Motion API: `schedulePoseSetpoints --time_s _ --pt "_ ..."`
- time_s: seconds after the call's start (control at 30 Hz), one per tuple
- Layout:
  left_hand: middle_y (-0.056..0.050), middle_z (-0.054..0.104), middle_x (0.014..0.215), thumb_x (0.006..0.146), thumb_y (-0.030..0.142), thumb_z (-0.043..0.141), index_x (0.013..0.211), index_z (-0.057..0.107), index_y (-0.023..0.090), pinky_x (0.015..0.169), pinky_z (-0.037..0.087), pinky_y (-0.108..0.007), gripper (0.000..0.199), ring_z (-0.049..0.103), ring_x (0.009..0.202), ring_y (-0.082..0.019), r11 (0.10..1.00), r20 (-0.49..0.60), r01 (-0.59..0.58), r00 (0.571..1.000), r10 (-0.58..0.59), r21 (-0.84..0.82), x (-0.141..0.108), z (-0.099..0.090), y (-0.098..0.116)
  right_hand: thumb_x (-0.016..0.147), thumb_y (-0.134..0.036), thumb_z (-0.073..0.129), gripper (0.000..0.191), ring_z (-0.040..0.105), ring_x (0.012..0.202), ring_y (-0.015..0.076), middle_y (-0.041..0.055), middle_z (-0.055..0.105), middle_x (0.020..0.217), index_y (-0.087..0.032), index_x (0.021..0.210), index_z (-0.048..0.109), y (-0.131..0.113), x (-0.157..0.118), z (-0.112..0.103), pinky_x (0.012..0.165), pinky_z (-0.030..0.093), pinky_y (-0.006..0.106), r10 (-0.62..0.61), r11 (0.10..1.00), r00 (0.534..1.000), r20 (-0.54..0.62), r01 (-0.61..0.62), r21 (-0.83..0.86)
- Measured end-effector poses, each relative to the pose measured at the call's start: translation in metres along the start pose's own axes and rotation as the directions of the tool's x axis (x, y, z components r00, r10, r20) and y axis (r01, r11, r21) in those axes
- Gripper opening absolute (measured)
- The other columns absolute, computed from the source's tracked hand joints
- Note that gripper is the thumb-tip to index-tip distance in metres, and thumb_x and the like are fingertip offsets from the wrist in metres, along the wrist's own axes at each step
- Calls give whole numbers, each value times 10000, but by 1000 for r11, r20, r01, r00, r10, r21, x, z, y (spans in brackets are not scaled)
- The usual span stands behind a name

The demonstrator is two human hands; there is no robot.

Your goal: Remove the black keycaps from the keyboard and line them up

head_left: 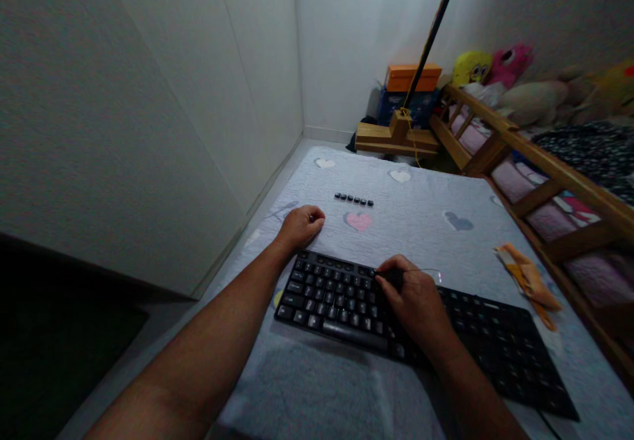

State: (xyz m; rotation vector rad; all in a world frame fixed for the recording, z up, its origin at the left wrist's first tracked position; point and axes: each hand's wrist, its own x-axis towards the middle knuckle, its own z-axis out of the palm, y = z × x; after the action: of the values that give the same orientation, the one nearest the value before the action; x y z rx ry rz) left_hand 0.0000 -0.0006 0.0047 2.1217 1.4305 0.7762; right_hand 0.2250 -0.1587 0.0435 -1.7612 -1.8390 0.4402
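A black keyboard [341, 298] lies at a slant on the patterned cloth. My right hand [416, 298] is closed over its upper middle, gripping a black-handled tool [391, 277]. A thin wire end sticks out from this tool to the right, like that of a keycap puller. Thumb and index finger meet near the top key row, and the hand hides the keys beneath. Beyond the keyboard's top left corner, my left hand [302, 226] rests on the cloth, its fingers curled into a pinch. Something small and dark may be between them. Several black keycaps [353, 199] lie in a row farther off.
To the right lie an orange cloth [537, 285] and a brush [515, 268]. A wooden bed rail [555, 182] borders that side, with plush toys [473, 68] behind it. White cabinet doors [198, 96] stand at left. A wooden stand [376, 137] with a dark pole is at the back.
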Motion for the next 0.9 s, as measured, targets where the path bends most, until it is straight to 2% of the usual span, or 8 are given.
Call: schedulePoseSetpoints --time_s 0.17,0.27,0.37,0.47,0.57,0.9 --pt "-51 688 834 774 233 561 841 701 161 739 475 -289 171 616 766 -175 1000 50 5 999 -7 29 1 -3 5 833 -228 517 77 640 764 201 51 667 817 -200 800 581 4 1 3 726 468 326 -26 1000 1000 9 26 -12" --pt "-52 676 844 772 212 574 851 701 161 729 477 -284 157 607 739 -164 998 76 -16 997 12 53 -1 -5 17 833 -238 521 68 640 755 204 48 663 798 -204 803 573 4 3 3 718 467 324 -5 1000 1000 18 6 -13" --pt "-40 666 880 792 205 572 893 693 162 726 481 -266 163 601 715 -137 993 141 -120 983 120 -8 -9 -5 36 824 -244 534 48 641 748 205 38 663 768 -210 813 567 3 5 1 707 466 317 26 1000 999 30 -26 -4" --pt "-36 660 920 798 189 585 905 691 163 742 484 -251 153 611 749 -126 967 235 -230 939 251 -112 -18 -4 55 815 -237 537 34 638 724 197 28 662 751 -214 808 561 2 7 0 691 461 306 37 999 999 36 -37 9" --pt "-44 665 920 794 170 602 897 695 156 760 480 -253 140 610 785 -136 946 272 -296 907 322 -132 -24 -3 67 808 -237 539 30 637 715 193 25 664 745 -215 800 558 1 8 -1 689 458 301 30 999 999 32 -31 15" --pt "-34 680 859 797 171 613 871 701 157 734 464 -250 116 605 775 -143 941 377 -330 865 332 -73 -28 1 70 793 -238 554 33 640 660 176 17 676 705 -212 810 566 0 12 -6 647 459 284 75 992 996 53 -80 96"
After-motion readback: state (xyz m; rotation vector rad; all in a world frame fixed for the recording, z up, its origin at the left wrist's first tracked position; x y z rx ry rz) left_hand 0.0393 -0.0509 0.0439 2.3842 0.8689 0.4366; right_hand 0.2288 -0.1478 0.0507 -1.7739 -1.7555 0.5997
